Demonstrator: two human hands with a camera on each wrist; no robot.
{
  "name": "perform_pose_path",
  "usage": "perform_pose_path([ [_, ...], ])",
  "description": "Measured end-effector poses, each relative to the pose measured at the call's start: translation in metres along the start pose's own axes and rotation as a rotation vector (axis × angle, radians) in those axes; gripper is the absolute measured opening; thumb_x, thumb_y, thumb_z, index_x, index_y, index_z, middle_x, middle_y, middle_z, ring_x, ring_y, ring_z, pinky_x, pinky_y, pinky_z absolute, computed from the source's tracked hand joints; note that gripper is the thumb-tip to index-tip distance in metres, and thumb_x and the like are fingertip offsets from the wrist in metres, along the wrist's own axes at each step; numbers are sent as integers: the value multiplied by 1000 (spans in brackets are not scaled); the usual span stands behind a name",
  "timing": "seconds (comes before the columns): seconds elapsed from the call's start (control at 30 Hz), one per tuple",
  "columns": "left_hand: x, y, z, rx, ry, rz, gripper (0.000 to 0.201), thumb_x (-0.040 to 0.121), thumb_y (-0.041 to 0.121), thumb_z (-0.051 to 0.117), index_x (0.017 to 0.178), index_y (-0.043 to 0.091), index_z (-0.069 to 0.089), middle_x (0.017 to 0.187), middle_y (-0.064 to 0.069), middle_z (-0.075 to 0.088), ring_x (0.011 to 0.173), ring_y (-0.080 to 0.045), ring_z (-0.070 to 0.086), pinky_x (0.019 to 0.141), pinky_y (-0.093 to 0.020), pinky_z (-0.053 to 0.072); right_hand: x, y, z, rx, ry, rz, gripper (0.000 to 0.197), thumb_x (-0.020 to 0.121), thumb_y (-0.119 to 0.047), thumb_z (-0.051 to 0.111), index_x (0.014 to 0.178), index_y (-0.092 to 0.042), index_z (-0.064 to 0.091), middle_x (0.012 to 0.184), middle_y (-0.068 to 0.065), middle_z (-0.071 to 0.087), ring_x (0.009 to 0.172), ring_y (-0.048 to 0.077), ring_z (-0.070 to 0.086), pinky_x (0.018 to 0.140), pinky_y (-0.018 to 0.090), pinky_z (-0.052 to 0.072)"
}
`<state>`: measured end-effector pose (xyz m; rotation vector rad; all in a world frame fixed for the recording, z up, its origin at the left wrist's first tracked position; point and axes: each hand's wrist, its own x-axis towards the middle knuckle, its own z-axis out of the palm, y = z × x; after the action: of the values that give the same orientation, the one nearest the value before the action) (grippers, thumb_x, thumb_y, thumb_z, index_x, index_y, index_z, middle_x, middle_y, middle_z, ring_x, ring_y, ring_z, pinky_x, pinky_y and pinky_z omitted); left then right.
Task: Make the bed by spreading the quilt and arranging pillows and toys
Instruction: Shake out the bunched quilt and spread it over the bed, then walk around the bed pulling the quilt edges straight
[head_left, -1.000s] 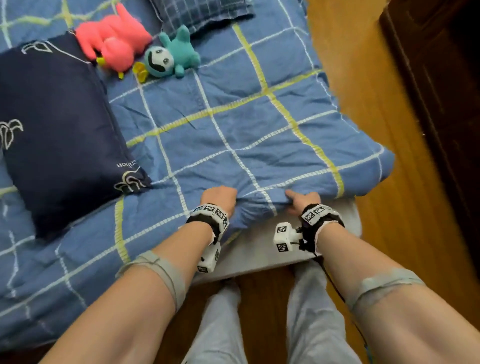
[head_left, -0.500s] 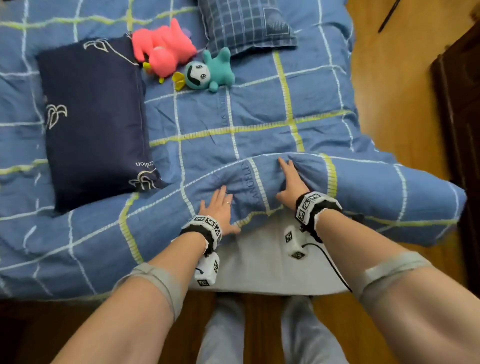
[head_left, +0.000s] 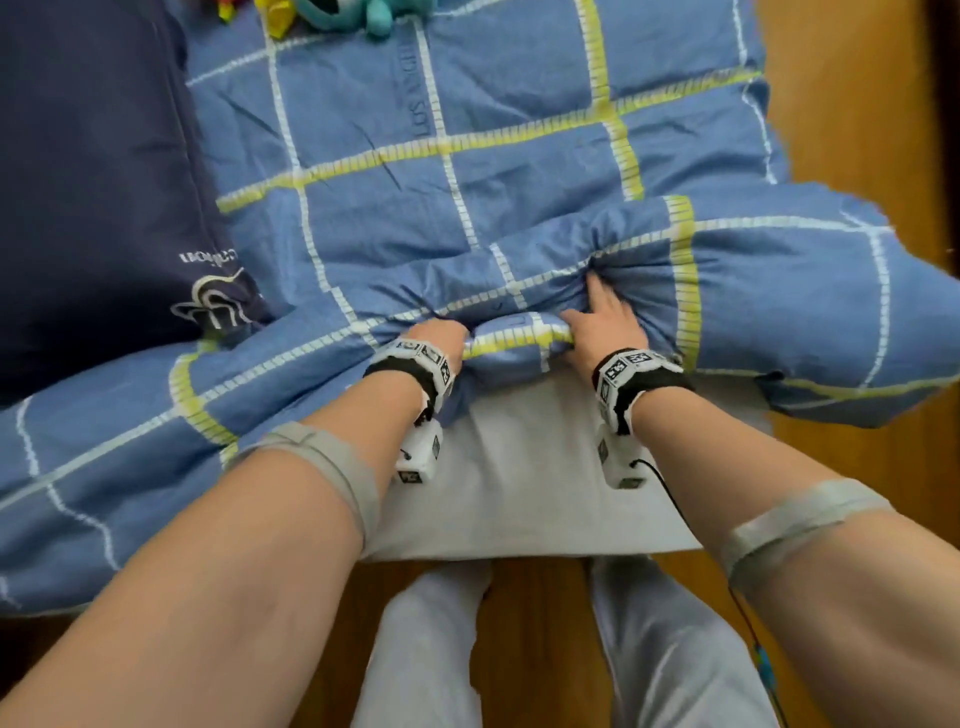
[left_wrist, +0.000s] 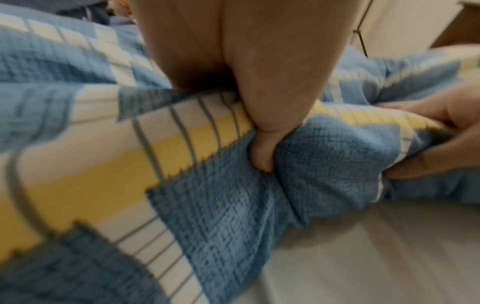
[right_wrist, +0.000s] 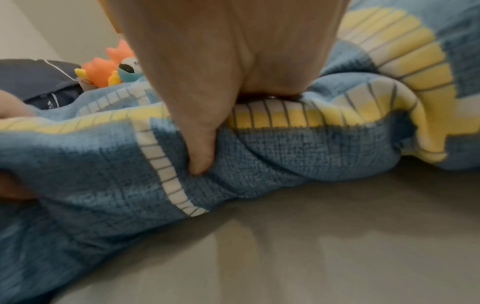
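A blue quilt with white and yellow grid lines covers the bed, its near edge bunched and pushed back off the grey sheet. My left hand grips the bunched edge, thumb dug into the fold. My right hand grips the same edge a little to the right, thumb under the fold. A navy pillow lies on the quilt at the left. A teal plush toy and an orange-pink plush toy lie at the far end.
Wooden floor runs along the right side of the bed and under my legs. The quilt's right corner hangs past the mattress edge. A thin black cable trails from my right wrist.
Both hands went from lying flat on the quilt to gripping its near edge. The edge has bunched up and more grey sheet shows. The head view has dropped closer.
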<state>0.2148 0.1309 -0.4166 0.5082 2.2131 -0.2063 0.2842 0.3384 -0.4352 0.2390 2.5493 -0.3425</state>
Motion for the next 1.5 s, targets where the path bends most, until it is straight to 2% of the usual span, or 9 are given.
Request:
perform_pose_path([
  [0.1, -26, -8, -13, -79, -39, 31, 25, 91, 16, 60, 115, 12, 62, 118, -14, 66, 110, -34, 62, 90, -37, 48, -12, -9, -29, 24, -109, 22, 34, 92, -27, 58, 125, -18, 60, 135, 17, 46, 126, 40, 47, 104, 46, 41],
  [0.23, -93, -7, -22, -363, -72, -12, 51, 85, 39, 70, 120, 8, 51, 116, -12, 59, 107, -28, 57, 86, -32, 40, -60, 1, -71, 42, -200, -41, 27, 95, -36, 59, 115, -17, 57, 116, 17, 65, 107, 39, 61, 85, 41, 47],
  [0.43, -197, 24, -47, -467, 9, -82, 36, 94, 39, 57, 107, 6, 65, 111, -20, 65, 106, -36, 59, 88, -35, 43, -136, 3, -135, 66, -285, -197, 42, 97, -51, 50, 105, -15, 69, 113, 15, 68, 108, 35, 61, 85, 36, 45],
  [0.6, -283, 59, -42, -307, 73, -193, 42, 100, 40, 44, 126, 11, 62, 132, -16, 58, 124, -34, 51, 100, -35, 38, -206, 5, -150, 20, -358, -314, 48, 99, -51, 45, 105, -10, 70, 117, 18, 66, 110, 33, 60, 92, 34, 45],
  [0.93, -411, 89, 53, -196, 167, -251, 40, 97, 54, 40, 119, 30, 63, 128, -3, 63, 119, -29, 57, 100, -40, 40, -356, -14, -89, -68, -383, -256, 53, 100, -51, 43, 115, -5, 66, 120, 17, 63, 111, 33, 59, 87, 32, 43],
  [1.07, -442, 83, 119, -219, 103, -289, 36, 97, 52, 42, 113, 28, 65, 124, -3, 64, 117, -29, 58, 99, -43, 39, -409, -31, -35, -90, -412, -292, 47, 99, -52, 43, 99, -10, 65, 115, 16, 65, 106, 33, 61, 88, 34, 46],
  [1.17, -460, 86, 158, -292, 27, -321, 36, 97, 39, 49, 127, 21, 60, 134, -10, 58, 123, -32, 54, 104, -42, 41, -446, -37, 7, -39, -482, -334, 46, 99, -46, 49, 130, -13, 57, 135, 12, 58, 125, 32, 55, 101, 35, 42],
  [1.23, -471, 97, 174, -377, 26, -303, 52, 95, 36, 55, 144, 21, 43, 146, -11, 47, 130, -31, 49, 108, -39, 39, -466, -35, 15, -6, -519, -331, 70, 96, -44, 58, 152, -13, 31, 154, 10, 40, 139, 30, 41, 111, 36, 35],
  [1.5, -493, 198, 92, -492, 221, -187, 42, 96, 29, 54, 137, 19, 54, 139, -6, 55, 127, -25, 52, 103, -29, 39, -478, 58, -68, 131, -360, -166, 67, 95, -41, 61, 151, -17, 33, 149, 14, 45, 133, 30, 49, 109, 41, 41],
])
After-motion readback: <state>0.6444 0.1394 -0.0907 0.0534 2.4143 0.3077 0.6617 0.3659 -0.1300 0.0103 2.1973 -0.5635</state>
